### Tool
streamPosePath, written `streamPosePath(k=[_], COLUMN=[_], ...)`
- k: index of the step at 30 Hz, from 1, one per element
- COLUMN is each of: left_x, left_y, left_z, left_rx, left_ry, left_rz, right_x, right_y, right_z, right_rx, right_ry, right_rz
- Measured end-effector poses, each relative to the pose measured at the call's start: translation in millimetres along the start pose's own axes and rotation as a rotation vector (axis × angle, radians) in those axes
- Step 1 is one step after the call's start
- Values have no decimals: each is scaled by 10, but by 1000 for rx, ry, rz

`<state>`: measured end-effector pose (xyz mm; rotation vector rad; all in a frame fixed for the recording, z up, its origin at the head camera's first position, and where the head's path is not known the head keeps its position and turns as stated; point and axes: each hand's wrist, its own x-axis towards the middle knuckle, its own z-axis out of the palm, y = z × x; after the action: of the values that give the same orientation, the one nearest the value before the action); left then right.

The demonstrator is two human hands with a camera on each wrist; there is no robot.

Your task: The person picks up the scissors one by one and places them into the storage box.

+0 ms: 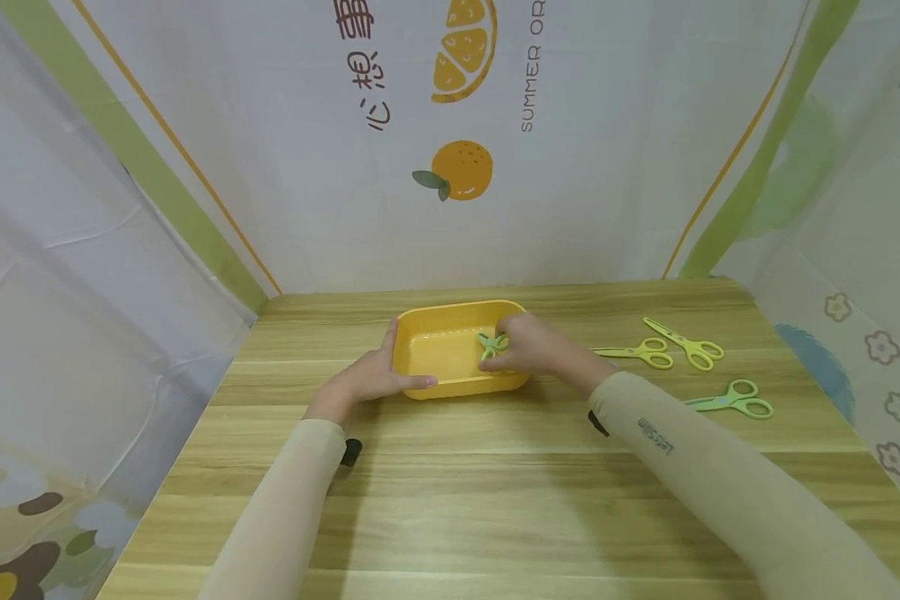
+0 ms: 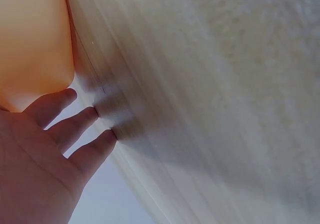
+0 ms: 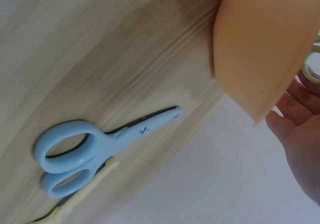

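A yellow plastic box (image 1: 450,388) stands near the back of the wooden table. At its left end my left hand (image 1: 371,372) holds it, thumb along the front rim and fingers by the left wall. In the left wrist view, three fingers of that hand (image 2: 40,164) spread beside the box wall (image 2: 35,39). Over the right end, my right hand (image 1: 523,343) reaches into the box and holds light green scissors (image 1: 489,343). The right wrist view shows a ring of those scissors (image 3: 307,69) past the rim, by the curled fingers; the rest is hidden.
Right of the box lie yellow scissors (image 1: 648,353), another yellow pair (image 1: 690,346) and green scissors (image 1: 735,402), partly behind my right sleeve. Blue scissors (image 3: 100,151) show in the right wrist view. A printed curtain (image 1: 570,208) hangs behind the table (image 1: 450,500).
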<state>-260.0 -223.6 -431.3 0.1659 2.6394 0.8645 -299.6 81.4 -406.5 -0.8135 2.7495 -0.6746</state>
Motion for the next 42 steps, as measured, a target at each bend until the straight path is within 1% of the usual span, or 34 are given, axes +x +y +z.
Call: streamPosePath(k=[8, 11, 15, 18, 20, 23, 26, 33, 36, 42], left_x=[-3, -3, -6, -12, -16, -18, -14, 1, 5, 9], left_y=[1, -1, -5, -7, -8, -10, -13, -15, -14, -11], left_z=[7, 6, 5, 8, 11, 14, 13, 18, 22, 17], left_rx=[6, 9, 14, 14, 14, 10, 7, 2, 8, 11], left_ry=[-1, 1, 2, 1, -2, -2, -2, -6, -5, 2], left_rz=[-6, -6, -6, -8, -8, -8, -7, -8, -8, -9], right_x=[42, 63, 105, 129, 137, 135, 122, 66, 41, -18], right_y=[39, 24, -18, -46, -59, -69, -75, -68, -50, -11], right_z=[49, 45, 31, 28, 29, 31, 26, -3, -48, -201], right_rx=[-64, -122, -212, -251, -272, -292, -288, -203, -166, -184], right_ry=[-34, -60, -125, -159, -167, -157, -141, -115, -98, -39], right_rz=[12, 11, 14, 21, 29, 31, 35, 65, 68, 29])
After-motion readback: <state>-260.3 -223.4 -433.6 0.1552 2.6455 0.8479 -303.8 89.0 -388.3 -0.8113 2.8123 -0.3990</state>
